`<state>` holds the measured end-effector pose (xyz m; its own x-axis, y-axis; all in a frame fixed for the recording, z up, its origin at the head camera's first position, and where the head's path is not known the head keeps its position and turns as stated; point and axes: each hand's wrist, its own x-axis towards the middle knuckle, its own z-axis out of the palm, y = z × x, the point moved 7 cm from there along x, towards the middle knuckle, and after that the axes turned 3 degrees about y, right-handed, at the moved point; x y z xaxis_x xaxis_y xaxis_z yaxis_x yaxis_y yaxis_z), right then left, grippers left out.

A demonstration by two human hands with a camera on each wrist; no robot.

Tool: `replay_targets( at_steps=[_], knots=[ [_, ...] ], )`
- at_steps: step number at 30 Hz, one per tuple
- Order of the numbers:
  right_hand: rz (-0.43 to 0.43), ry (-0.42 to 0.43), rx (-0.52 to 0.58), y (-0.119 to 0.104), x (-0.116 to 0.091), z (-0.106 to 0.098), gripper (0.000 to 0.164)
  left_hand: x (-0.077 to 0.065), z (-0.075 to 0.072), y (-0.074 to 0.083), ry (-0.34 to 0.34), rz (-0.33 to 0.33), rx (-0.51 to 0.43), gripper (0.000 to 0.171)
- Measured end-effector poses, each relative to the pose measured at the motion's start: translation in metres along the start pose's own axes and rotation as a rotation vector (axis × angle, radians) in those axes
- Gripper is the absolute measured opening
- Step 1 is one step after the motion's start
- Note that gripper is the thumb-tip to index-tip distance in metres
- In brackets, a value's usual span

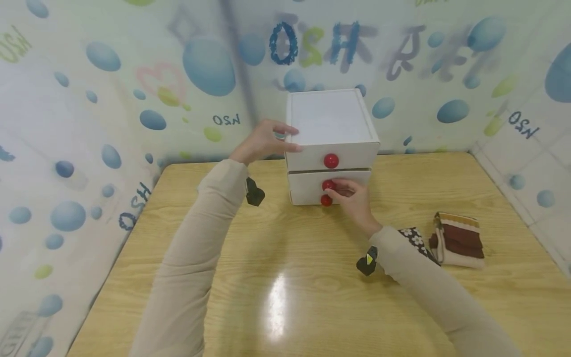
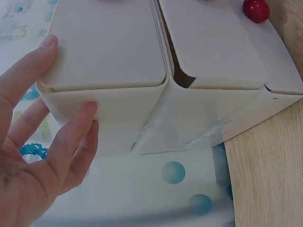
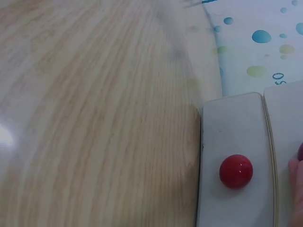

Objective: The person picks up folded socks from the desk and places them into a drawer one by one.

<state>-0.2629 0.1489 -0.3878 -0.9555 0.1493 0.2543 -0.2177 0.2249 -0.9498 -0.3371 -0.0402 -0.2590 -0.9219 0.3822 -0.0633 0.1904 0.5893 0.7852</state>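
Note:
A small white drawer box (image 1: 332,116) with red knobs stands against the back wall. My left hand (image 1: 267,140) holds its upper left front corner. The left wrist view shows the thumb (image 2: 46,49) on the top drawer's front edge and the other fingers on the side wall. With thumb and fingers, my right hand (image 1: 354,201) pinches the middle drawer's red knob (image 1: 328,185). A dark gap shows beside that drawer's front (image 2: 213,42) at its corner. The lowest red knob (image 3: 236,171) is just below the right hand, untouched. Only a bit of that hand shows in the right wrist view.
On the wooden table (image 1: 250,277), a folded brown, cream and mustard cloth (image 1: 459,240) lies at the right. Beside it is a black cloth with white flowers (image 1: 415,240), partly hidden by the right sleeve. Patterned wall sheeting (image 1: 205,64) encloses the table's back and sides.

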Motion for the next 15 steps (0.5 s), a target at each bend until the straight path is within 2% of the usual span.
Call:
replay_targets(
  at_steps=[6,15],
  knots=[
    [0.007,-0.022,0.042,-0.002,-0.012,0.000,0.031,-0.001,0.000,0.001,0.001,0.002,-0.005,0.055],
    [-0.068,-0.039,0.116,-0.007,-0.037,-0.004,0.030,-0.002,-0.001,0.000,0.026,-0.015,-0.007,0.054]
  ],
)
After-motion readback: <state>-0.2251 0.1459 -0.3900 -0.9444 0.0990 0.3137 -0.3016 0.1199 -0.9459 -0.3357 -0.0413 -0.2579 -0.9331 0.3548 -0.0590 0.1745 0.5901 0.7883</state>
